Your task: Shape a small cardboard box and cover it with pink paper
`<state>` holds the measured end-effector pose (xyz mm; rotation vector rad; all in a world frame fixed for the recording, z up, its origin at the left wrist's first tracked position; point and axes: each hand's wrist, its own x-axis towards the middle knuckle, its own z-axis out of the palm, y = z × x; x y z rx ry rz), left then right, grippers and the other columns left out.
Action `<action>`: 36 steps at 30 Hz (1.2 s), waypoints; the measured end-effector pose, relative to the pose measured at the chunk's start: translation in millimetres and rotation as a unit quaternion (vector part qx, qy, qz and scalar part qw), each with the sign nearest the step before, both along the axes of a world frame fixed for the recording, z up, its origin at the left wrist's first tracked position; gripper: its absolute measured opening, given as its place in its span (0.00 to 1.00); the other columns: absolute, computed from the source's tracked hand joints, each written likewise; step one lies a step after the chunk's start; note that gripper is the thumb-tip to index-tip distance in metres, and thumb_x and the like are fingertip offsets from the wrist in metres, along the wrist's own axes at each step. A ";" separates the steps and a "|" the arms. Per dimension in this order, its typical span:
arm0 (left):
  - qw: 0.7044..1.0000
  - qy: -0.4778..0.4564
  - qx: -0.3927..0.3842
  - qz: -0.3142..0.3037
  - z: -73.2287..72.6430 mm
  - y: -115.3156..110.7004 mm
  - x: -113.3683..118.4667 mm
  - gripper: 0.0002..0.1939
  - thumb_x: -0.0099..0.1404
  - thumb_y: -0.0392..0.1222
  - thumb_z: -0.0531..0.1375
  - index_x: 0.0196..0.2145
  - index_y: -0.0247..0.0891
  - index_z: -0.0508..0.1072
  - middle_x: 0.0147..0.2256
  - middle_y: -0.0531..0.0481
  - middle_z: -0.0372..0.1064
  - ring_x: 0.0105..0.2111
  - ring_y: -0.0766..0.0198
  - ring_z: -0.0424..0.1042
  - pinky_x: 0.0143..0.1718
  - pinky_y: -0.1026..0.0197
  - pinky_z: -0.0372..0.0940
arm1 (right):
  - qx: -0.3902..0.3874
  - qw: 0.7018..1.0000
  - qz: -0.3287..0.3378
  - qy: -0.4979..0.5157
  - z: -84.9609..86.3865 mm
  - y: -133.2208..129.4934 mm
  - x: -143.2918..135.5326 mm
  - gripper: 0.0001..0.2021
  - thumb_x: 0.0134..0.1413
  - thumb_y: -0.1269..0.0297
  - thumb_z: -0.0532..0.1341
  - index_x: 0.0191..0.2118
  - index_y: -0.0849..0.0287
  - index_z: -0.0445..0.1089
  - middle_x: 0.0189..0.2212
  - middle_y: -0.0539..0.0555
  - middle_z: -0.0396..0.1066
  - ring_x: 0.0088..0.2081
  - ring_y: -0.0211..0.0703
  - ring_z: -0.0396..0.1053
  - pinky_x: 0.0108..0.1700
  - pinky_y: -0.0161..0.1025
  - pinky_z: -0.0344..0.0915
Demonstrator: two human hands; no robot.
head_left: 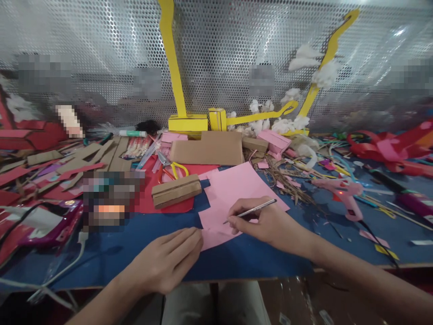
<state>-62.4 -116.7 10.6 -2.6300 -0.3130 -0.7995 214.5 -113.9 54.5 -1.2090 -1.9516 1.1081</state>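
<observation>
A sheet of pink paper (233, 185) with a stepped, notched left edge lies on the blue tabletop. My right hand (252, 219) rests over its lower part, fingers closed round a slim grey pencil (259, 207). The pencil slants up to the right, its tip at the paper. At the sheet's lower left edge is my left hand (176, 255), its fingertips and thumb drawn together on the paper's border. Just beyond the sheet's left side sits a small folded cardboard block (176, 191), partly on red paper (145, 198).
Scissors (172, 171) with red and yellow handles lie behind the block. A larger cardboard piece (209, 151) stands at the back. To the right is a pink glue gun (345, 194) with a lit red light and cord. Scraps and yellow cut-outs (174, 58) line the mesh wall.
</observation>
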 end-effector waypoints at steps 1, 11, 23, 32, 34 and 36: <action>1.000 0.001 0.001 0.001 -0.3 0.1 0.0 0.15 0.73 0.27 0.51 0.42 0.27 0.78 0.41 0.41 0.82 0.42 0.55 0.81 0.48 0.57 0.78 | 0.002 1.000 -0.004 -0.004 1.7 -0.6 1.3 0.06 0.63 0.64 0.63 0.36 0.59 0.76 0.30 0.52 0.79 0.32 0.39 0.76 0.36 0.34 0.71; 1.000 0.003 -0.007 0.001 -2.2 2.4 0.2 0.14 0.73 0.27 0.50 0.43 0.28 0.76 0.39 0.42 0.81 0.40 0.56 0.81 0.45 0.56 0.77 | -0.001 1.000 -0.019 -0.010 0.9 -3.0 6.9 0.06 0.63 0.63 0.63 0.36 0.58 0.75 0.30 0.52 0.78 0.32 0.40 0.76 0.36 0.35 0.71; 0.978 0.060 -0.191 0.053 -5.9 5.6 8.0 0.19 0.74 0.46 0.58 0.57 0.35 0.72 0.56 0.39 0.75 0.57 0.50 0.73 0.57 0.46 0.70 | -0.011 0.999 0.023 -0.038 11.6 13.9 0.6 0.08 0.63 0.62 0.62 0.35 0.58 0.75 0.28 0.50 0.77 0.30 0.39 0.75 0.35 0.34 0.69; 0.968 0.082 -0.229 0.063 -15.3 5.3 8.1 0.23 0.74 0.43 0.57 0.62 0.32 0.68 0.61 0.38 0.71 0.61 0.51 0.70 0.59 0.46 0.70 | -0.084 0.996 0.004 0.023 -10.9 21.0 -8.5 0.14 0.61 0.58 0.65 0.29 0.57 0.64 0.23 0.47 0.73 0.25 0.37 0.72 0.27 0.32 0.63; 0.967 0.070 -0.236 0.065 -14.7 4.9 8.4 0.23 0.73 0.42 0.57 0.63 0.31 0.67 0.61 0.37 0.71 0.61 0.52 0.71 0.59 0.47 0.71 | -0.095 0.995 0.007 0.027 -15.7 22.9 -7.2 0.15 0.61 0.57 0.65 0.29 0.57 0.63 0.23 0.48 0.73 0.25 0.37 0.72 0.26 0.32 0.63; 0.967 0.058 -0.239 0.062 -15.2 4.7 8.5 0.24 0.73 0.41 0.57 0.64 0.31 0.66 0.61 0.37 0.71 0.61 0.52 0.71 0.59 0.47 0.71 | -0.101 0.994 0.018 0.031 -19.2 25.4 -3.7 0.15 0.60 0.56 0.66 0.29 0.57 0.63 0.23 0.48 0.73 0.25 0.38 0.72 0.26 0.32 0.63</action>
